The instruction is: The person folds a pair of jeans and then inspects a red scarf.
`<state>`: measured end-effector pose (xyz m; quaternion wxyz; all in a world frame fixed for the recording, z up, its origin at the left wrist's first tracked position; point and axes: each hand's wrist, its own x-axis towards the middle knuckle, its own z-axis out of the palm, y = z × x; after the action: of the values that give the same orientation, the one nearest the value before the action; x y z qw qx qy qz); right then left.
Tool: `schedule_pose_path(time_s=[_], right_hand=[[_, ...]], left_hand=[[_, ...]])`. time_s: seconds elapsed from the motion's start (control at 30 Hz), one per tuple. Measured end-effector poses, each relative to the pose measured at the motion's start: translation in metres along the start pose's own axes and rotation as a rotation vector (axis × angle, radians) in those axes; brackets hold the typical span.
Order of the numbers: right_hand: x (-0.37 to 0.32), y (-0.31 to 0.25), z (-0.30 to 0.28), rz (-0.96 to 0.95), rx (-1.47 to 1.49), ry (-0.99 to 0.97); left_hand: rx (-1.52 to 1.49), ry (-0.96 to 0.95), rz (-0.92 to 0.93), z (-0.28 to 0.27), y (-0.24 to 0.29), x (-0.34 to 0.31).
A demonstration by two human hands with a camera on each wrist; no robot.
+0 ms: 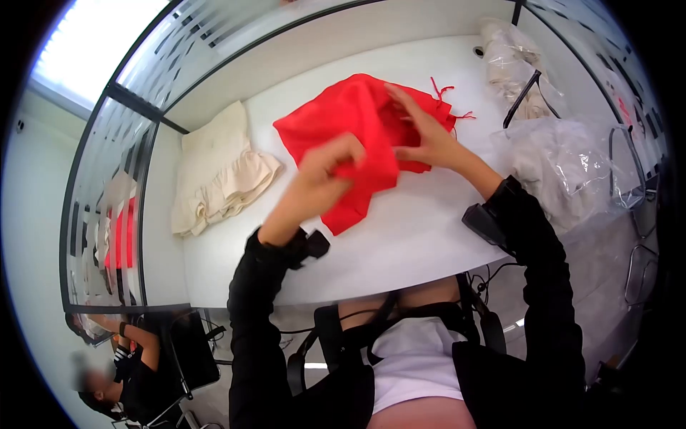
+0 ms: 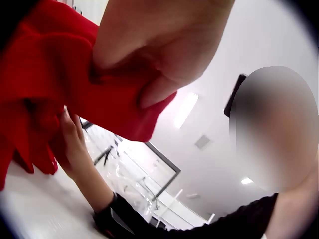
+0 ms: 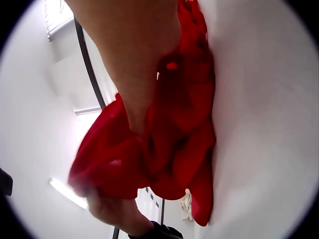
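Note:
A red cloth drawstring bag (image 1: 336, 111) lies rumpled over the white table, partly lifted, its thin red strings (image 1: 443, 91) trailing at the far right end. My left hand (image 1: 323, 180), blurred in the head view, pinches a folded edge of the cloth; in the left wrist view thumb and fingers close on that red fold (image 2: 119, 107). At the bag's right side is my right hand (image 1: 437, 143), thumb and fingers spread apart against the cloth. Red folds (image 3: 169, 124) hide its fingertips in the right wrist view.
Folded cream cloth (image 1: 221, 168) with a gathered edge lies at the table's left. Clear plastic bags of pale fabric (image 1: 557, 161) and a black-handled item (image 1: 525, 100) are at the right. Low partitions (image 1: 321, 46) edge the table. Another person (image 1: 136, 357) sits at lower left.

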<state>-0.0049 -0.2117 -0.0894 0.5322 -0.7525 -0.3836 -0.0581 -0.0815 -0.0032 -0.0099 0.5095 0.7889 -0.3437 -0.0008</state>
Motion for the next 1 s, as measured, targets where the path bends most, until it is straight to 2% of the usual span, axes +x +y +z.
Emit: schedule_pose_path(time_s=[0.07,0.1,0.17,0.2,0.23,0.27,0.33,0.37,0.4,0.43,0.47,0.57,0.6,0.63,0.67,0.73,0.77,0.87,0.9,0.97,1.0], right_hand=[[-0.002,0.011,0.009,-0.005,0.153,-0.054],[0.0,0.017,0.008,-0.145,-0.089,0.011],[0.0,0.008,-0.003,0.144,0.065,-0.01],[0.0,0.005,-0.005,0.286,0.142,-0.023],[-0.003,0.016,0.002,0.139,0.091,0.147],[-0.003,0.022,-0.008,0.169,-0.082,0.102],[-0.003,0.033,-0.01,0.188,-0.146,0.329],[0.001,0.031,-0.017,0.234,-0.123,0.397],[0.005,0.028,-0.028,0.28,-0.101,0.466],[0.005,0.027,-0.042,0.276,-0.171,0.475],[0.007,0.032,-0.048,0.301,-0.043,0.485],[0.007,0.007,-0.044,0.203,-0.172,0.493],[0.005,0.013,-0.042,0.161,-0.226,0.475],[0.004,0.018,-0.041,0.118,-0.28,0.457],[0.004,0.021,-0.043,0.225,-0.185,0.422],[0.005,0.024,-0.049,0.437,0.006,0.344],[0.005,0.024,-0.051,0.469,0.006,0.313],[0.003,0.017,-0.049,0.552,0.206,0.268],[0.003,0.016,-0.051,0.57,0.199,0.236],[0.0,0.018,-0.056,0.607,0.183,0.169],[-0.001,0.02,-0.058,0.588,0.049,0.119]], left_hand=[[-0.062,-0.287,-0.085,0.01,0.019,-0.004],[-0.108,-0.359,-0.034,0.016,0.022,-0.004],[-0.218,-0.498,0.004,0.023,0.026,-0.007],[-0.168,-0.411,0.067,0.022,0.028,-0.006],[-0.114,-0.323,0.126,0.019,0.031,-0.005],[-0.053,-0.232,0.18,0.013,0.032,-0.006],[0.272,0.162,0.213,-0.011,0.024,-0.004],[0.397,0.409,0.027,-0.027,0.03,-0.008],[0.481,0.624,0.049,-0.048,0.019,-0.011],[0.3,0.765,0.096,-0.066,0.01,-0.011],[0.111,0.897,0.139,-0.081,0.001,-0.011],[0.04,0.923,0.116,-0.108,-0.04,-0.017],[-0.012,0.886,0.067,-0.107,-0.047,-0.017],[0.085,0.8,0.044,-0.105,-0.045,-0.018],[0.182,0.712,0.022,-0.105,-0.043,-0.019],[0.182,0.508,-0.045,-0.102,-0.032,-0.02],[0.181,0.404,-0.082,-0.1,-0.026,-0.021],[0.509,0.218,-0.135,-0.09,-0.011,-0.018],[0.61,0.223,-0.145,-0.09,-0.02,-0.021],[0.88,0.171,-0.287,-0.097,-0.04,-0.027],[1.012,0.144,-0.36,-0.101,-0.047,-0.029]])
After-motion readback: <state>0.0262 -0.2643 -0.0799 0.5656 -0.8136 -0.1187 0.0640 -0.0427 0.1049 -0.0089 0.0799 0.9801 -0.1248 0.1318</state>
